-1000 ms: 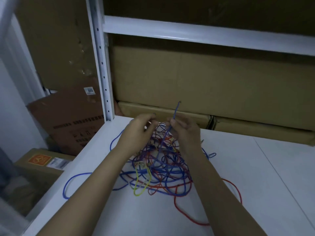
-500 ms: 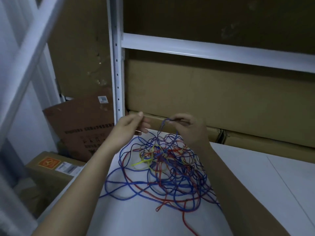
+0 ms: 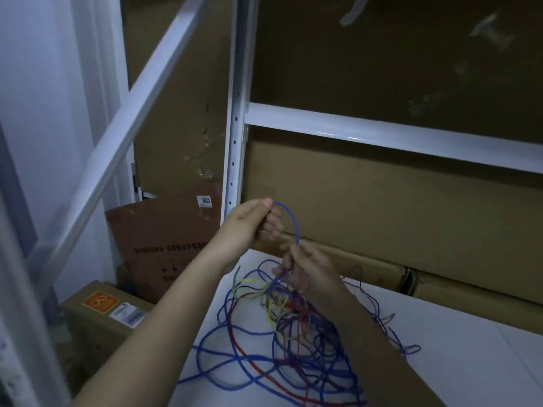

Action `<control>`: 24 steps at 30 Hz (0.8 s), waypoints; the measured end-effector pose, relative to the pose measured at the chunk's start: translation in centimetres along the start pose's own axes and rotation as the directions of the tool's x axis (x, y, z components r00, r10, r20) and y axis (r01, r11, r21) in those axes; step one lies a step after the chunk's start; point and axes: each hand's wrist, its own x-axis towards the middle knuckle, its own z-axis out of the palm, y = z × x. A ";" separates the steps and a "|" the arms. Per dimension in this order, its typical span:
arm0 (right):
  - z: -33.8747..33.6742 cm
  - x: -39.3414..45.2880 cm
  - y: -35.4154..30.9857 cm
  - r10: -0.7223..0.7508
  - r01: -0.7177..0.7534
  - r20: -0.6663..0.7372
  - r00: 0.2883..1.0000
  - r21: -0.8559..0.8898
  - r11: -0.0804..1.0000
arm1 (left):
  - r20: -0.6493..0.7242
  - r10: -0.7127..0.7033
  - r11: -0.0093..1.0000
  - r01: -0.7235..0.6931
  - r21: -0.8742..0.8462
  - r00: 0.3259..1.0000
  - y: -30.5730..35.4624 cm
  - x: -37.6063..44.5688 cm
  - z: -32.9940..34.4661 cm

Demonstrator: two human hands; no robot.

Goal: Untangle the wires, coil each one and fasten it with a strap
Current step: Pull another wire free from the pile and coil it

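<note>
Blue wire [image 3: 294, 223] now arcs higher between left hand [image 3: 252, 223] and right hand [image 3: 305, 270] (both pinching it), drawing 1 strand free of the tangle [image 3: 288, 342].

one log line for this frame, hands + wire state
left hand: pinches blue wire end | right hand: grips same wire lower | wire: arcs between hands | tangle: on white shelf, uncoiled | strap: none visible

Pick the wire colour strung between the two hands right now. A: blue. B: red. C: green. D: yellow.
A: a blue wire arcs from the left hand, which pinches its end, down into the right hand, which grips it above the tangle of wires on the white table.
</note>
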 end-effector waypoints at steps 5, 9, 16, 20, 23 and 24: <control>1.9 1.4 -5.5 -0.138 0.122 -0.138 0.981 -0.119 0.985 | -0.011 0.120 0.972 -0.120 -0.200 0.993 2.2 2.0 1.4; 3.0 2.1 -13.0 -0.368 0.357 -0.133 0.920 -0.097 0.929 | 0.073 0.196 0.950 -0.171 -0.260 0.978 3.2 3.0 2.2; -1.0 2.8 -10.8 -0.565 0.272 -0.261 0.783 -0.674 0.687 | 0.080 0.104 0.953 -0.076 -0.292 0.991 2.3 2.6 2.5; -4.1 1.9 -5.5 -0.430 0.099 -0.334 0.839 -0.682 0.725 | 0.120 0.016 0.950 0.023 -0.311 0.993 0.7 1.1 3.5; -4.1 0.6 -2.5 -0.350 0.119 -0.265 0.898 -0.620 0.775 | 0.105 -0.031 0.935 0.066 -0.349 0.994 -0.3 0.4 4.0; -4.0 0.2 -1.8 -0.345 0.126 -0.263 0.901 -0.603 0.788 | 0.104 -0.050 0.930 0.084 -0.357 0.993 -0.7 0.2 4.0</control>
